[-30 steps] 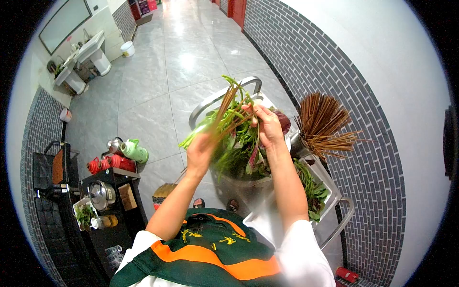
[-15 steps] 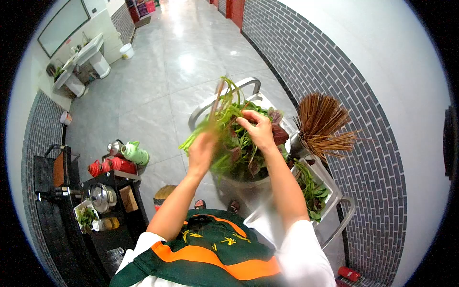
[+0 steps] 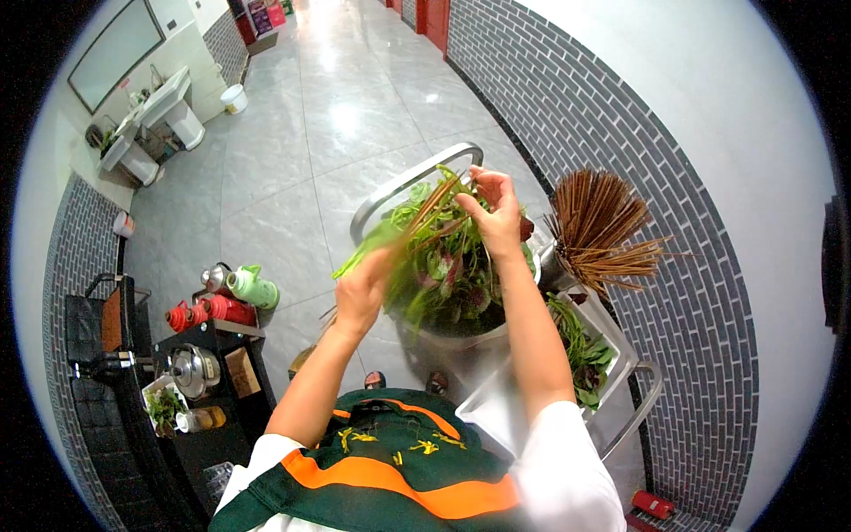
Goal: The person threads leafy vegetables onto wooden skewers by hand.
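Observation:
My left hand is closed round a bunch of long green stems, partly blurred, over the near left side of the leafy pile. My right hand is at the upper ends of the stems, thumb and fingers curled near the tips; whether it pinches one is too small to tell. Beneath both hands, green and purple leafy vegetables heap up in a pale container on a metal-railed cart. More greens lie in a white tray to the right.
Bundled brown sticks stand upright right of the pile, by the brick wall. The cart's metal rail curves behind the pile. At left, a black table holds a kettle; red and green flasks stand behind it.
My right hand has moved up and slightly right, to the stems' upper ends. My left hand has shifted slightly down and left, with the bunch still in it.

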`<control>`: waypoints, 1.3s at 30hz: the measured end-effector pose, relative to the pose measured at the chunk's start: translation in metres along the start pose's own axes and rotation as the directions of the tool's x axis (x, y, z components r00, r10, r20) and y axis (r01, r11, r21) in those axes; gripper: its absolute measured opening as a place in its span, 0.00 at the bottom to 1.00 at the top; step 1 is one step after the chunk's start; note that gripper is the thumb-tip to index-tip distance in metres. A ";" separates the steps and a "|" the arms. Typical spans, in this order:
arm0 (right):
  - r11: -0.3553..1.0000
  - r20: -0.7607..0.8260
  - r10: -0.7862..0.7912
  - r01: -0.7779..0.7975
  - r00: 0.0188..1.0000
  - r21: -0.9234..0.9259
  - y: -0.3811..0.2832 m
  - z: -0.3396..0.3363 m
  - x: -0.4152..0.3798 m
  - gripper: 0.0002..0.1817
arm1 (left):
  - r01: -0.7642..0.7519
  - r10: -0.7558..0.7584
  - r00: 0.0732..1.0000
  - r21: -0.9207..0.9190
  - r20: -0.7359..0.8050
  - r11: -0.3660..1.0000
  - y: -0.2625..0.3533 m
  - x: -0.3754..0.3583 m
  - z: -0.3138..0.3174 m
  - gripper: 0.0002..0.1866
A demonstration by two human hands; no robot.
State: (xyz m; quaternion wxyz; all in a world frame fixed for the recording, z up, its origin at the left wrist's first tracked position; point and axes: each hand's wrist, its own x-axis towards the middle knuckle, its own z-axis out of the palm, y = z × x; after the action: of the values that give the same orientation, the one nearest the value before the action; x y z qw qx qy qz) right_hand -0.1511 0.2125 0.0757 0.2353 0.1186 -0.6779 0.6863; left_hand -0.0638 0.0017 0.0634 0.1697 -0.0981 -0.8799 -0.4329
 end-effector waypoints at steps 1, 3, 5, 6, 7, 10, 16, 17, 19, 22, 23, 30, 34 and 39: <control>0.999 0.021 0.034 -0.034 0.999 0.030 0.000 -0.003 0.000 0.19 | -0.011 0.011 1.000 -0.020 0.006 1.000 -0.003 0.001 -0.001 0.11; 0.986 0.093 0.144 -0.134 0.985 -0.104 0.000 -0.017 -0.002 0.29 | -0.029 0.029 1.000 -0.003 -0.002 1.000 -0.003 0.001 -0.005 0.11; 0.957 0.156 0.165 -0.120 0.974 -0.263 0.004 -0.030 -0.013 0.33 | -0.051 0.051 0.999 0.013 -0.011 0.999 -0.005 0.002 -0.007 0.12; 0.905 0.212 0.196 -0.093 0.957 -0.416 0.004 -0.034 -0.020 0.36 | -0.064 0.063 0.997 -0.012 -0.048 0.998 -0.006 0.002 -0.006 0.12; 0.861 0.242 0.265 -0.116 0.934 -0.495 -0.006 -0.036 -0.029 0.38 | -0.078 0.075 0.994 -0.038 -0.084 0.996 -0.007 0.002 -0.005 0.13; 0.745 0.303 0.347 -0.065 0.887 -0.664 0.015 -0.052 -0.053 0.26 | -0.145 0.142 0.985 -0.015 -0.099 0.989 -0.003 0.005 -0.009 0.11; 0.752 0.240 0.255 -0.037 0.937 -0.658 0.033 -0.079 -0.092 0.19 | -0.228 0.216 0.967 -0.079 -0.135 0.970 0.012 0.024 -0.015 0.11; 0.751 0.237 0.255 -0.038 0.937 -0.659 0.036 -0.084 -0.097 0.19 | -0.229 0.218 0.967 -0.081 -0.134 0.970 0.016 0.027 -0.016 0.11; 0.784 0.160 0.300 -0.147 0.941 -0.602 0.034 -0.088 -0.102 0.18 | -0.250 0.242 0.956 -0.027 -0.168 0.968 0.021 0.032 -0.015 0.11; 0.786 0.145 0.287 -0.146 0.947 -0.601 0.037 -0.099 -0.115 0.16 | -0.229 0.223 0.961 -0.021 -0.163 0.973 0.020 0.035 -0.018 0.12; 0.765 0.159 0.278 -0.118 0.948 -0.633 0.041 -0.106 -0.121 0.14 | -0.231 0.225 0.961 -0.021 -0.163 0.973 0.017 0.036 -0.019 0.12; 0.200 0.051 0.564 -0.076 0.824 -0.977 0.088 -0.149 -0.159 0.18 | -0.196 0.182 0.963 -0.056 -0.198 0.979 0.030 0.050 -0.040 0.09; 0.232 0.147 0.527 0.025 0.837 -0.972 0.047 -0.145 -0.149 0.25 | -0.304 0.263 0.932 -0.141 -0.248 0.942 0.045 0.064 -0.048 0.09; 0.546 0.149 0.265 -0.021 0.953 -0.838 -0.049 -0.117 -0.105 0.27 | -0.388 0.361 0.892 -0.050 -0.272 0.920 0.045 0.070 -0.044 0.08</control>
State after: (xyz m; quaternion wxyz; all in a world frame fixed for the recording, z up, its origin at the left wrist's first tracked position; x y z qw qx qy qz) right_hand -0.0184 0.3092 0.0616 0.1156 0.0260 -0.9519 0.2825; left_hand -0.1046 -0.0045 0.1476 0.3574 -0.2173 -0.7915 -0.4457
